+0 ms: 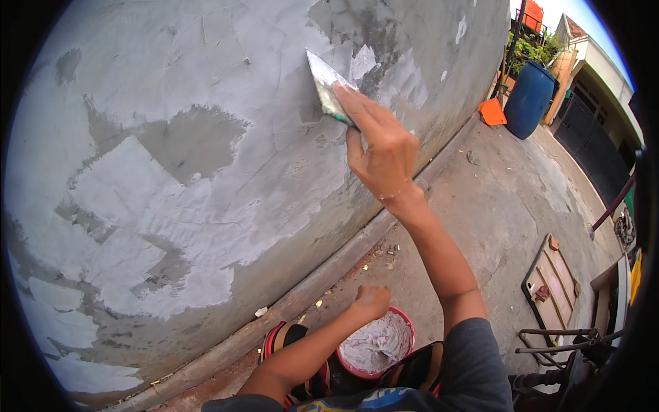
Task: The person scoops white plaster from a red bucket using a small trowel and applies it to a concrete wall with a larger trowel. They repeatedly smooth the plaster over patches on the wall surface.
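Observation:
My right hand is closed around a putty knife with a broad, white-smeared blade and a bit of green near the grip. The blade lies against the upper part of a grey wall, which carries patches of pale, wet-looking plaster. Low in front of me, my left hand is closed at the far rim of a red bucket; its fingertips are hidden. Thick whitish-lilac filler sits in the bucket, which stands between my knees.
A raised concrete ledge runs along the wall's foot, with small chips beside it. Farther off stand a blue barrel and an orange dustpan. At right are a framed board on the ground and metal bars.

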A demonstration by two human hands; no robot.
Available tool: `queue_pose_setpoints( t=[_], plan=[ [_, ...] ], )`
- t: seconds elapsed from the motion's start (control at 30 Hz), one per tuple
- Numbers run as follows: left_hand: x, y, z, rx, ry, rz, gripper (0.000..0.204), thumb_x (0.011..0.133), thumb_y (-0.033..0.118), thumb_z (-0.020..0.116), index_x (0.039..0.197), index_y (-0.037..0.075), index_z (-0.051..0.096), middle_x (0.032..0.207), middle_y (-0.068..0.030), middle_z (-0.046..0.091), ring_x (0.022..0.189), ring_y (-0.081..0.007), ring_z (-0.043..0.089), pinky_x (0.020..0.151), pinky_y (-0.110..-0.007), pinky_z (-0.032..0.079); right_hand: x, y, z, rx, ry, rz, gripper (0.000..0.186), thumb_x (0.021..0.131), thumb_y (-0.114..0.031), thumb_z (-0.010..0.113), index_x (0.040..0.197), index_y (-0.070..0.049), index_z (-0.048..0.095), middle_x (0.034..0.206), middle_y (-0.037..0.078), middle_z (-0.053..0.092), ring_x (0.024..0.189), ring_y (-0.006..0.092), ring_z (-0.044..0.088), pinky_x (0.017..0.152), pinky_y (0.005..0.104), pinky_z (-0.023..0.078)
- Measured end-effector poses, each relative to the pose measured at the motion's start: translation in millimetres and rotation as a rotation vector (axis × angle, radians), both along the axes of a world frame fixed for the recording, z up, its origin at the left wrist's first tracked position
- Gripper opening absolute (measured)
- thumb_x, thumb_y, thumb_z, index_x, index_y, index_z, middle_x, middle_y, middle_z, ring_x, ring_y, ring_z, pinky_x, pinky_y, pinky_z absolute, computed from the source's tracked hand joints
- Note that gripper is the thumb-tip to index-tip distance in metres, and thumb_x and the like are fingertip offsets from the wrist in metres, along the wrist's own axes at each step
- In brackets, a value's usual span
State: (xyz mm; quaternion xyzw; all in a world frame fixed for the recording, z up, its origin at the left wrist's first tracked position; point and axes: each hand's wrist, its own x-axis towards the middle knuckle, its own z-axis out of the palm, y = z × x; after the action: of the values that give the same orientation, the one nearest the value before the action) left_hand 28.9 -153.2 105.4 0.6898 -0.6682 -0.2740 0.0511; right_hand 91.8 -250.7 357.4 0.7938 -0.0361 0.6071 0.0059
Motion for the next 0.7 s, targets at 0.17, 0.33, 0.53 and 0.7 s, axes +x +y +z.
queue_pose_setpoints(
  t=[0.17, 0.33, 0.53, 0.7],
  plan=[
    [-4, -8, -23, -0.054, -0.048, 0.004, 0.029, 0.084, 0.011, 0.054, 0.109, 0.005, 0.066, 0.099, -0.0166, 0.071, 0.093, -0.0315, 0.07, 0.073, -0.045, 0.053, 17, 43, -91, -0.096, 0.1, -0.039, 0.059, 0.072, 0.006, 0.063, 0.128, -0.013, 0.063, 0.127, 0.015, 0.062, 0.097, 0.0276, 0.07, 0.077, 0.0302, 0.056],
    [4, -1, -4, -0.022, -0.082, 0.002, 0.029, 0.086, 0.015, 0.054, 0.11, 0.003, 0.065, 0.101, -0.0189, 0.07, 0.095, -0.0334, 0.069, 0.077, -0.047, 0.053, -29, 30, -54, 0.005, 0.232, 0.133, 0.052, 0.077, 0.004, 0.062, 0.126, -0.015, 0.065, 0.114, 0.014, 0.069, 0.095, 0.0221, 0.071, 0.075, 0.0295, 0.055],
    [3, -3, 3, -0.005, 0.003, 0.009, 0.034, 0.089, 0.025, 0.055, 0.11, -0.001, 0.063, 0.101, -0.0235, 0.068, 0.097, -0.0369, 0.067, 0.084, -0.048, 0.051, -22, -14, 23, 0.2, 0.086, -0.078, 0.047, 0.083, 0.004, 0.059, 0.125, -0.018, 0.066, 0.109, 0.012, 0.071, 0.08, 0.0224, 0.072, 0.064, 0.0279, 0.051],
    [2, -2, -9, -0.078, -0.044, 0.019, 0.029, 0.081, 0.01, 0.058, 0.109, 0.005, 0.066, 0.099, -0.0148, 0.072, 0.091, -0.0314, 0.07, 0.073, -0.046, 0.054, 7, 21, -22, 0.072, 0.014, -0.015, 0.056, 0.075, 0.004, 0.06, 0.126, -0.02, 0.065, 0.109, 0.012, 0.071, 0.072, 0.0223, 0.07, 0.058, 0.0285, 0.051]
  ],
)
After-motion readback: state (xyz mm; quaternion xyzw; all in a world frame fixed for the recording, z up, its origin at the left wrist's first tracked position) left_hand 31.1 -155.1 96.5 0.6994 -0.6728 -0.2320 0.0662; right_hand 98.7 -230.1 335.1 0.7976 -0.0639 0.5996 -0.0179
